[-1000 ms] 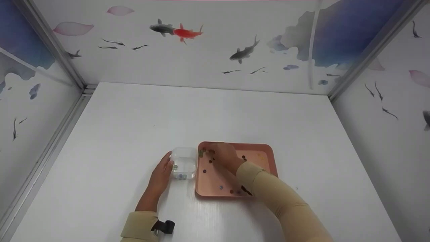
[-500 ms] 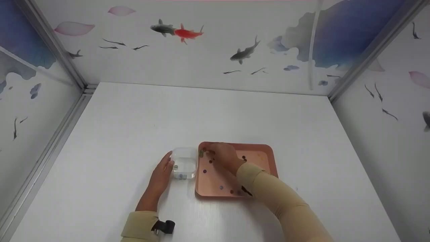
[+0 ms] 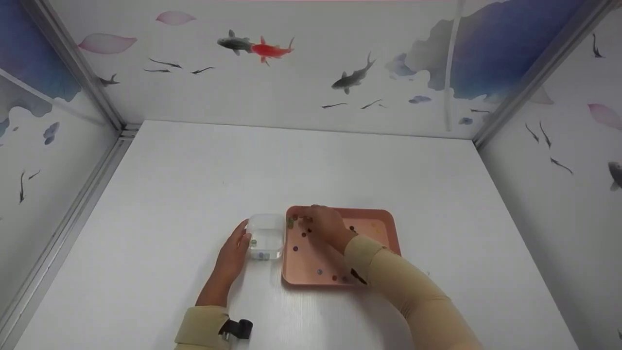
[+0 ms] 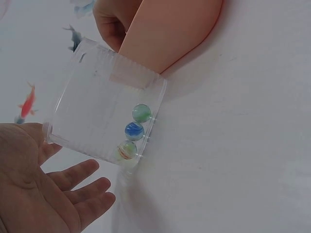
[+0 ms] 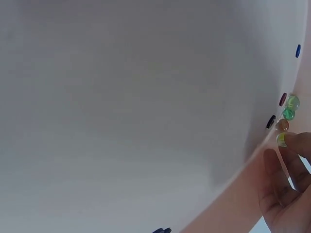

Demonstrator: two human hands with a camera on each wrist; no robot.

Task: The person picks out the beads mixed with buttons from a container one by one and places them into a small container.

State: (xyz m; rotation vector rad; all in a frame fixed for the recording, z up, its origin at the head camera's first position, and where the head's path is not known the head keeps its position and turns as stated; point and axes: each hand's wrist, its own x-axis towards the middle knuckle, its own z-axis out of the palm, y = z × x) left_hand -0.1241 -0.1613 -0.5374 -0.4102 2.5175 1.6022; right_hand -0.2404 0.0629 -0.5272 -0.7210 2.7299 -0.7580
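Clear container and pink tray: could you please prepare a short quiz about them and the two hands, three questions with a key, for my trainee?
1. How many marbles lie in the clear container?
2. True or false: the pink tray holds no marbles.
3. Fill the blanks: the left hand touches the ____, while the right hand reaches into the ____.

Key:
1. Three.
2. False; for example, a green marble lies in it.
3. Clear container; pink tray.

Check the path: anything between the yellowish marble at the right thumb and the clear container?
Yes. Left of the yellowish marble: green marbles, then the left wall of the pink tray, then the side of the clear container. The left hand isn't between.
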